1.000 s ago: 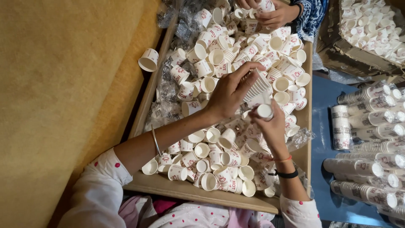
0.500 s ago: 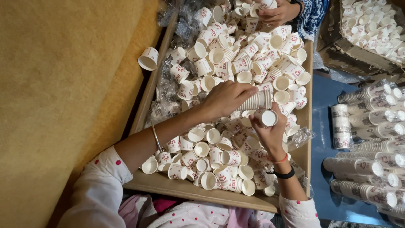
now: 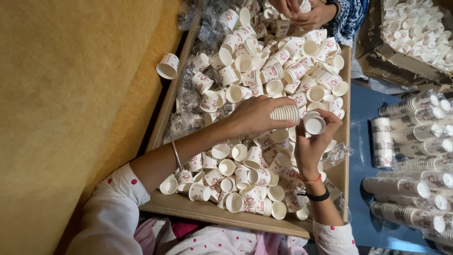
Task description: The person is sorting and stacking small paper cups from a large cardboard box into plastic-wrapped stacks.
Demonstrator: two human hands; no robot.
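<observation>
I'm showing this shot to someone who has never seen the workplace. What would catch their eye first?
First the heap of small white paper cups with red print, filling the shallow wooden tray in the middle. Above it, the left hand holds a nested stack of cups on its side, while the right hand holds a single cup beside it. At right, wrapped sleeves of stacked cups lie on a blue surface.

Light is even and fairly bright, warm over the tray of cups, with soft shadows beneath them. Wide-angle bending shows toward the corners; detail stays mostly sharp.
</observation>
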